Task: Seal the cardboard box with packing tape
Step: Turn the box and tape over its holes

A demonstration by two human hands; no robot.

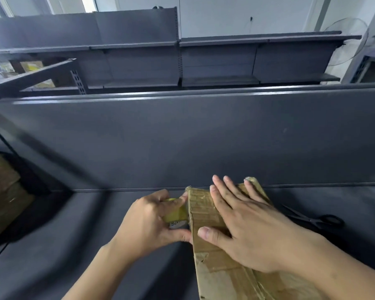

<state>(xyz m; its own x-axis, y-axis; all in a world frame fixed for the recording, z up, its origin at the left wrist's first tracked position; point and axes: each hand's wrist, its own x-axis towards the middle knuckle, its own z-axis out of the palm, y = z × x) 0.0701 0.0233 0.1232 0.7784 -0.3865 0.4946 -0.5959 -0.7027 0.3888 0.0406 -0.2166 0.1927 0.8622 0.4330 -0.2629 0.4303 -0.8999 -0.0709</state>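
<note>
box point(206, 215): mid-seal, tape crossed its top. right hand point(251, 232) pressed flat, fingers apart; left hand point(147, 221) gripped tape roll point(175, 213) beside it. uncut; scissors point(316, 220) beyond.

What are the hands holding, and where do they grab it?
The left hand grips the tape roll round its rim. The right hand holds nothing; it presses flat on the cardboard box.
</note>
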